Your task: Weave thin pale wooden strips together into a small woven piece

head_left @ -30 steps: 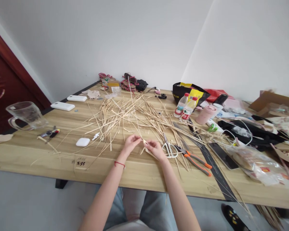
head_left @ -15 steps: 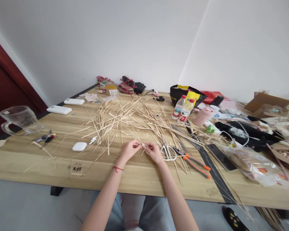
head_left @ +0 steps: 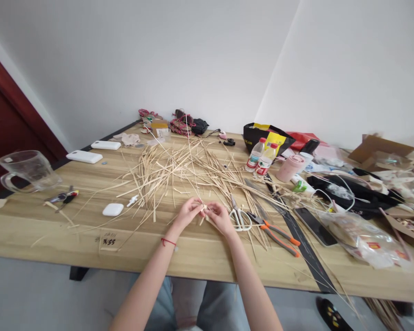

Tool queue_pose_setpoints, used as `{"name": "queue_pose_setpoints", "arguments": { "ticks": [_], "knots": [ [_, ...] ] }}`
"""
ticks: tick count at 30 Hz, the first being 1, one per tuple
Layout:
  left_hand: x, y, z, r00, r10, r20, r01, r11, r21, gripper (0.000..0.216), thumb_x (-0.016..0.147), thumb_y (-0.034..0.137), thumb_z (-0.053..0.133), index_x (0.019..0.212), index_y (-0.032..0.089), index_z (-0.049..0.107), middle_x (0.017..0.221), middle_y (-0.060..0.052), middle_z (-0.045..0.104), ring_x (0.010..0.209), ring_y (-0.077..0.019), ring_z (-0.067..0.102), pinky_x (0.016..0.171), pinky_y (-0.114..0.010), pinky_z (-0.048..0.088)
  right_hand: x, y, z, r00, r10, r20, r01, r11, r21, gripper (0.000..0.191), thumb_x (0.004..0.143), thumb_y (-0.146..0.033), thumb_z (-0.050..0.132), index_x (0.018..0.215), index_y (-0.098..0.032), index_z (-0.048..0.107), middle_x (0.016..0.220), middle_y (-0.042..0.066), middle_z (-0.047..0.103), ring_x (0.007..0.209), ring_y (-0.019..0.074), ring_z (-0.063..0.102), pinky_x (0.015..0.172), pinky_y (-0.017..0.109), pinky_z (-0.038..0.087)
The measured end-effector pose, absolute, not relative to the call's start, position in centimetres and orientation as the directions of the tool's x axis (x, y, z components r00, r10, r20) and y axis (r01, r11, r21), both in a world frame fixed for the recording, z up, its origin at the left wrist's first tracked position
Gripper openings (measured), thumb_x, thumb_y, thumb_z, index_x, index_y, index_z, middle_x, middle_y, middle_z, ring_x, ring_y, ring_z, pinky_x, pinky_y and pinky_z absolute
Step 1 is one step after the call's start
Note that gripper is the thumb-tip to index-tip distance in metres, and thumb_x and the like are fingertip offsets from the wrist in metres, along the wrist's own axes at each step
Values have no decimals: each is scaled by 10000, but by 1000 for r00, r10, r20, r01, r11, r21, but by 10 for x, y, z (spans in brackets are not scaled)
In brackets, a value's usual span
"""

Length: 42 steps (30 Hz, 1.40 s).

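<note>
My left hand (head_left: 189, 214) and my right hand (head_left: 220, 216) meet just above the table near its front edge. Both pinch a small piece of pale plant strips (head_left: 203, 208) between the fingertips, partly hidden by the fingers. A long thin strip (head_left: 192, 161) runs up and away from the pinch, and another slants to the upper left. Beyond the hands spreads a loose tangle of tan strips (head_left: 165, 166). White-handled scissors (head_left: 240, 218) lie beside my right hand, and orange-handled pliers (head_left: 278, 235) lie farther right.
On the left are a glass mug (head_left: 31, 171), a white earphone case (head_left: 112, 209) and small cutters (head_left: 62, 197). Water bottles (head_left: 264, 160), a pink cup (head_left: 290, 167), a phone (head_left: 315, 226) and plastic bags (head_left: 369, 239) crowd the right side.
The long thin strip now stands out clearly, rising from the fingers toward the back. My left fingers have shifted slightly closer to the right ones. Both hands keep their pinch.
</note>
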<state>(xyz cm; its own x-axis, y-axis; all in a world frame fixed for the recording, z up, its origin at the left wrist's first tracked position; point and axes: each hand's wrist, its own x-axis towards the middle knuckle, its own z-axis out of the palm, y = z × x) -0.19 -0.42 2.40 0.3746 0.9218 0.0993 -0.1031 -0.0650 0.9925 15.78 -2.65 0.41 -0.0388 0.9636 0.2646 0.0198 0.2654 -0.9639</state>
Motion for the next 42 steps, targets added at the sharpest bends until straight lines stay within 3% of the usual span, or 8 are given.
{"name": "queue_pose_setpoints", "arguments": {
  "ticks": [12, 16, 21, 26, 31, 37, 42],
  "knots": [
    [3, -1, 15, 230, 951, 208, -32, -206, 978, 249, 830, 440, 537, 865, 198, 493, 555, 45, 556, 550, -133, 578, 590, -246, 467, 154, -30, 9, 21, 992, 124, -19, 125, -992, 333, 693, -478, 698, 825, -179, 638, 774, 54, 678, 635, 184, 628, 551, 295, 522],
    [3, 0, 13, 188, 947, 259, 7, -265, 964, 227, 850, 424, 507, 822, 199, 496, 571, 47, 521, 558, -117, 544, 602, -236, 459, 152, -31, 10, 39, 991, 127, -51, 129, -990, 355, 687, -504, 697, 821, -190, 603, 851, 67, 677, 740, 216, 658, 604, 321, 554],
    [2, 4, 11, 78, 949, 306, 39, -310, 950, 245, 814, 435, 552, 778, 194, 529, 749, -6, 599, 719, -142, 600, 701, -262, 494, 152, -33, 10, 1, 993, 122, -96, 122, -988, 336, 741, -529, 636, 834, -223, 535, 868, 57, 667, 942, 259, 645, 693, 362, 571],
    [3, 5, 12, 58, 967, 247, -121, -238, 964, 276, 796, 462, 569, 830, 191, 530, 862, -52, 659, 780, -170, 640, 734, -316, 537, 156, -29, 8, 21, 993, 112, -112, 114, -987, 303, 744, -496, 649, 795, -220, 534, 838, 44, 644, 878, 244, 648, 737, 387, 564],
    [3, 4, 13, 69, 967, 244, -124, -235, 964, 282, 796, 463, 570, 824, 186, 530, 816, -40, 641, 757, -164, 635, 716, -310, 546, 158, -30, 10, 16, 995, 100, -144, 101, -984, 331, 713, -504, 673, 803, -202, 573, 864, 50, 649, 856, 236, 643, 730, 384, 562],
    [6, 2, 11, 124, 965, 230, -81, -221, 972, 288, 801, 471, 559, 826, 186, 532, 795, -26, 622, 763, -164, 632, 727, -310, 549, 157, -31, 10, -40, 995, 89, -6, 89, -996, 383, 697, -511, 684, 881, -177, 647, 907, 79, 686, 802, 218, 651, 666, 328, 549],
    [7, 0, 7, 196, 944, 267, -42, -264, 964, 264, 813, 453, 556, 831, 191, 535, 772, -13, 612, 758, -162, 632, 733, -310, 546, 157, -29, 8, 41, 987, 158, 105, 153, -983, 342, 695, -481, 694, 826, -166, 683, 815, 81, 700, 737, 213, 647, 681, 341, 527]
  ]
}}
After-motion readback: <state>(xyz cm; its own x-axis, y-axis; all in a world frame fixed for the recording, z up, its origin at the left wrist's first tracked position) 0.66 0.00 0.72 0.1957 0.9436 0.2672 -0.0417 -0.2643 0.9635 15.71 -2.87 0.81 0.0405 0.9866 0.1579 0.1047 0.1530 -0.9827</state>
